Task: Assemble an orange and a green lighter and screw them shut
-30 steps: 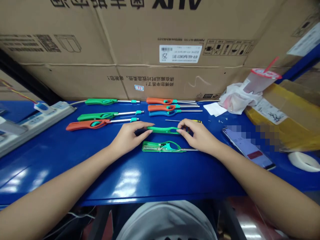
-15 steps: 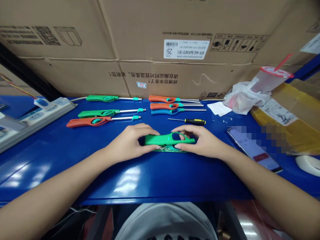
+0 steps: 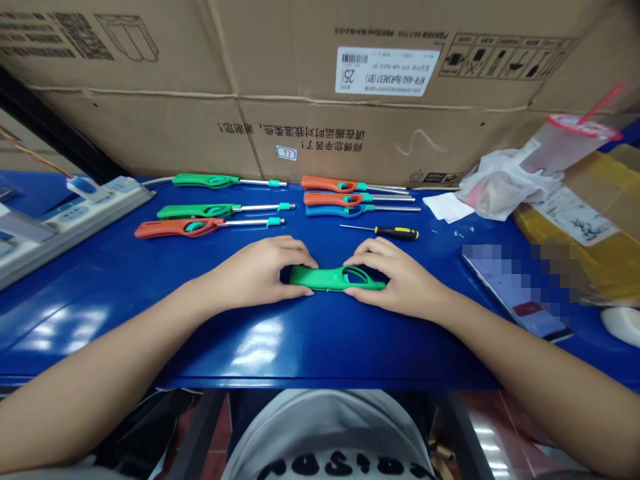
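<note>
A green lighter handle [image 3: 325, 278] lies lengthwise on the blue table between my hands, with no metal tube showing at its end. My left hand [image 3: 267, 272] pinches its wide end between thumb and fingers. Around the narrow end by the trigger loop, my right hand [image 3: 395, 275] grips with fingers above and thumb below. A thin seam runs along the handle's near side. Beyond my right hand lies a black and yellow screwdriver [image 3: 397, 233].
Several long lighters, such as a green one [image 3: 200, 211], an orange one [image 3: 177, 228] and a blue one [image 3: 337, 211], lie behind. A power strip [image 3: 107, 197] stands left. Small screws [image 3: 456, 233], a phone [image 3: 510, 293], a bagged cup [image 3: 565, 143] and a mouse [image 3: 623, 325] are right.
The green upper shell has come down onto the lower half, closing the gap where wires showed. The right hand has shifted its grip slightly along it. The view has tilted a little.
</note>
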Demonstrator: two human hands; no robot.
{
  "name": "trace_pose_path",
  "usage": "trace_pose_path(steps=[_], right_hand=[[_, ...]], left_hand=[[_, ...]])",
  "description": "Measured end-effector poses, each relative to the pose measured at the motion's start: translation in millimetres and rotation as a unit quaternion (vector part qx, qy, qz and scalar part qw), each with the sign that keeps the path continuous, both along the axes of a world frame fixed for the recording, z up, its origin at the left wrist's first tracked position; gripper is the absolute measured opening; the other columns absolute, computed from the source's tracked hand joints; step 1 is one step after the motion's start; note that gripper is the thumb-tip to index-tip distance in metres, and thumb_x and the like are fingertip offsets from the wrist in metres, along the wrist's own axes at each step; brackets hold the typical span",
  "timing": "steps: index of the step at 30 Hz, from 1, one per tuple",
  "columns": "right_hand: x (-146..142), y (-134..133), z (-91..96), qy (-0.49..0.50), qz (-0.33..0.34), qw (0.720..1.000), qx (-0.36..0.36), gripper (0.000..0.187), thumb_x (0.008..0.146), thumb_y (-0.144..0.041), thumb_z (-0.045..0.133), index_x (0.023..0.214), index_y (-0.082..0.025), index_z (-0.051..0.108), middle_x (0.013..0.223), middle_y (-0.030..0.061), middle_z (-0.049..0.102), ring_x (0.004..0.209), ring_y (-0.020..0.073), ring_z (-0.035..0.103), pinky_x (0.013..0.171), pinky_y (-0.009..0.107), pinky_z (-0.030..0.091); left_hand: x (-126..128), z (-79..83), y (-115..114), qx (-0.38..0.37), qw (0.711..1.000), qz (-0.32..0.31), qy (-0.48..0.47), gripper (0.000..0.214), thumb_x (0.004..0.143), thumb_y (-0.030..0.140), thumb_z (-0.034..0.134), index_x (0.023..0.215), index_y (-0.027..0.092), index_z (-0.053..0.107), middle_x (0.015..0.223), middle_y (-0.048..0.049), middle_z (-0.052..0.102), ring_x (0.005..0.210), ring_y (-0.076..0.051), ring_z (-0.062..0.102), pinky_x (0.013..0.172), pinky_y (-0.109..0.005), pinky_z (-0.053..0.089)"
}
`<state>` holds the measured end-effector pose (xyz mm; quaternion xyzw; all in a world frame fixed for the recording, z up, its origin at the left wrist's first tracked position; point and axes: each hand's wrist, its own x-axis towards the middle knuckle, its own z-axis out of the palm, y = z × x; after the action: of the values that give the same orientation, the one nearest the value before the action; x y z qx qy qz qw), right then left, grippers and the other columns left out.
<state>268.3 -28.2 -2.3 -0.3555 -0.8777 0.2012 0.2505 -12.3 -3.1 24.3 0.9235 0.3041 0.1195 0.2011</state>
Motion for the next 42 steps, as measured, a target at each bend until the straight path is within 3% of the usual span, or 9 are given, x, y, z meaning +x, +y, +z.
trace_pose_path(steps=[18,26,36,42], right_hand=[[-1.4,-1.1,0.7,-0.021,0.004,1.000,0.000,0.024,0.088,-0.029,0.074,0.111,-0.024,0.070,0.105,0.0071,0.065,0.098,0.0229,0.061,0.091,0.041,0.051],[-0.1,-0.9,-1.2,-0.025,0.014,0.999,-0.027,0.027,0.090,-0.032,0.073,0.115,-0.023,0.070,0.108,0.0076,0.065,0.100,0.0227,0.061,0.091,0.040,0.051],[-0.4,-2.0,1.6,-0.042,0.012,0.999,-0.006,0.025,0.087,-0.030,0.076,0.111,-0.024,0.070,0.106,0.0066,0.067,0.099,0.0233,0.063,0.090,0.041,0.050],[1.3,-2.0,-1.1,-0.032,0.013,0.998,-0.044,0.028,0.088,-0.031,0.077,0.114,-0.022,0.070,0.108,0.0076,0.066,0.099,0.0229,0.063,0.090,0.040,0.051]], left_hand=[[-0.3,8.2,-5.5,0.022,0.999,-0.009,0.027,0.026,0.093,0.037,0.066,0.112,0.022,0.075,0.108,-0.0064,0.074,0.098,-0.023,0.071,0.090,-0.034,0.055],[0.4,5.8,-6.3,0.014,0.999,0.005,0.043,0.024,0.091,0.037,0.070,0.109,0.023,0.077,0.109,-0.0050,0.075,0.098,-0.023,0.072,0.088,-0.033,0.055],[1.6,7.3,-9.3,0.033,0.998,0.002,0.049,0.024,0.091,0.040,0.069,0.109,0.025,0.077,0.108,-0.0043,0.076,0.099,-0.023,0.072,0.088,-0.032,0.055],[2.3,3.6,-9.9,0.024,0.998,0.013,0.060,0.024,0.089,0.039,0.073,0.108,0.025,0.077,0.108,-0.0029,0.075,0.098,-0.022,0.073,0.084,-0.030,0.054]])
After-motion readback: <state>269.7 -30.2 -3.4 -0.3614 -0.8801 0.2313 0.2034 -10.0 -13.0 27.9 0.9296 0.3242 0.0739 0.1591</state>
